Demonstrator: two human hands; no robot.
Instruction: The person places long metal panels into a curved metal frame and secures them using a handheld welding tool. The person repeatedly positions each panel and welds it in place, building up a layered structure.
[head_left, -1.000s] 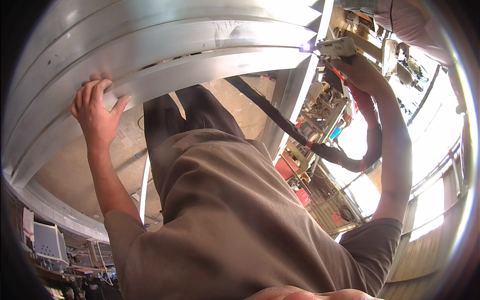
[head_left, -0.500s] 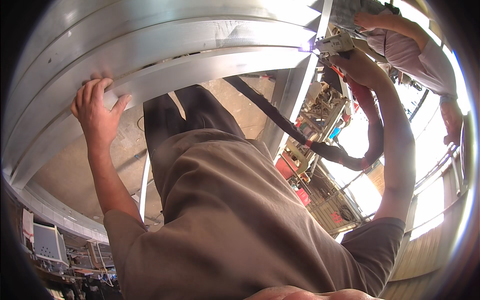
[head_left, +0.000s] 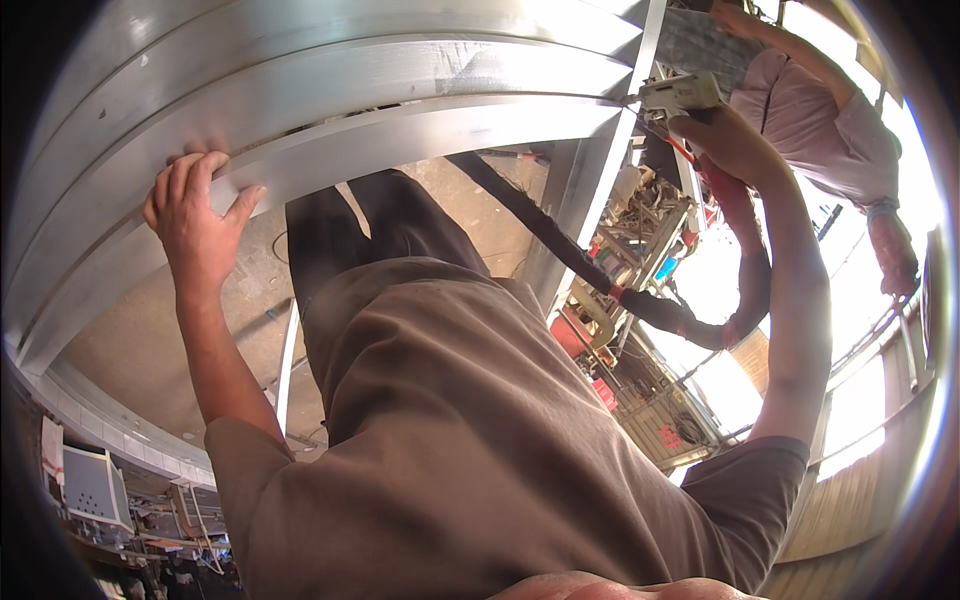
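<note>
My right hand [head_left: 728, 145] is wrapped round the grip of a pale welding gun [head_left: 682, 95]. Its tip is at the joint between the end of the nearest metal slat [head_left: 480, 122] and a narrow upright metal bar [head_left: 603, 190]. No flash shows at the tip now. A thick dark sleeved cable [head_left: 755, 290] with a red section hangs from the gun and loops back past my legs. Far to the left, my left hand [head_left: 200, 215] grips the same slat, fingers curled over its edge and thumb on its near face.
More long shiny slats [head_left: 330, 75] run in parallel beyond the nearest one. At the upper right a co-worker [head_left: 830, 120] stands close to the gun. Cluttered shelves [head_left: 640, 225] hold tools and scrap on the right. A perforated metal box [head_left: 95, 485] sits at the lower left.
The bright flash at the gun's tip has gone out. The gun and my right hand have shifted slightly right. The co-worker has moved a little; my left hand stays put.
</note>
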